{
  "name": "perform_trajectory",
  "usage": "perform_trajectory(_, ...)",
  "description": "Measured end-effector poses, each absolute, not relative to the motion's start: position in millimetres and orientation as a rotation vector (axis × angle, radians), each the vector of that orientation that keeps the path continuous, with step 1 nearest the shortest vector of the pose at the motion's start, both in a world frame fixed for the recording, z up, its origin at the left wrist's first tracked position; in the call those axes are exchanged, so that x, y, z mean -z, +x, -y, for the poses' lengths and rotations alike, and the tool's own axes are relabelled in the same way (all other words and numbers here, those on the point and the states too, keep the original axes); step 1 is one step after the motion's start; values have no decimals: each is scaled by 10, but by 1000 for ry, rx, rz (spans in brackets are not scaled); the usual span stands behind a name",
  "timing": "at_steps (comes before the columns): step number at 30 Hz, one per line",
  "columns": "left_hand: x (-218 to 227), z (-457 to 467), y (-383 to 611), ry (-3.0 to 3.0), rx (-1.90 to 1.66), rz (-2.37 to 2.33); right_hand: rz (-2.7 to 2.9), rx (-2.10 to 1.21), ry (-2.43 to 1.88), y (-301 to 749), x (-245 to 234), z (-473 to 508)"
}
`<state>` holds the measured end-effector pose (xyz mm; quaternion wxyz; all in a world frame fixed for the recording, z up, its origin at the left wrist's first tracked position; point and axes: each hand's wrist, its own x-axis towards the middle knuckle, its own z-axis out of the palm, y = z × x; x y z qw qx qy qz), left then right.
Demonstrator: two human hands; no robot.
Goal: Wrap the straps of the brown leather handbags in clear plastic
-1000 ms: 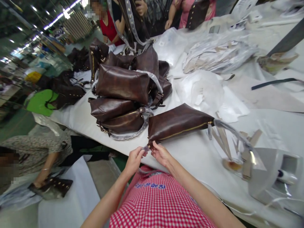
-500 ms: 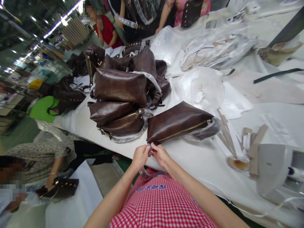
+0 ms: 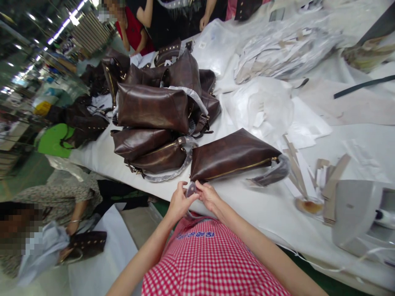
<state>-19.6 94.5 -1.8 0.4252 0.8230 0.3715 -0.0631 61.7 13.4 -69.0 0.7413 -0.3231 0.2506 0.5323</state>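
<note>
Brown leather bag [image 3: 234, 154] lay on its side on the white-covered desk [image 3: 234, 201], just in front of you, its gold zipper [image 3: 242, 167] running along the edge nearest you. At its near left corner, your two hands met at a pale, film-covered strap end [image 3: 191, 188]. Your right hand [image 3: 210, 196] had its fingers bent and closed on the right edge of that strap end. Your left hand [image 3: 180, 202] had thumb and forefinger apart, the strap end between them; you could not tell whether they pressed on it. From the bag's right end, a plastic-wrapped strap [image 3: 271, 174] curled down onto the desk.

Just left of the bag, you had a pile of brown bags [image 3: 152, 106] stacked one upon another. Beyond the bag lay crumpled white plastic [image 3: 262, 105], and farther back a clear sack of paper scraps [image 3: 280, 61]. To your right were cardboard strips [image 3: 335, 187] beside a grey device [image 3: 352, 213], with a dark strap [image 3: 365, 85] farther back. Low on your left, a co-worker in a patterned top [image 3: 58, 193] had a studded bag [image 3: 91, 243] at hand. Across the desk, you faced a person in red [image 3: 135, 35].
</note>
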Motion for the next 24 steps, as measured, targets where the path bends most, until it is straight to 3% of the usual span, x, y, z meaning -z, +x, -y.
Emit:
perform_trajectory(5,132,-803,-508,2306,115,-1011,-578,-1191,-722,615,708,-160)
perform_trajectory(13,77,-889,-271,2220,286,-895,-508,-1189,-760,593,782,-113)
perform_trajectory(24,120,-1020,162,1617,424,-1014,-337,-1195,-754,620,695,-92)
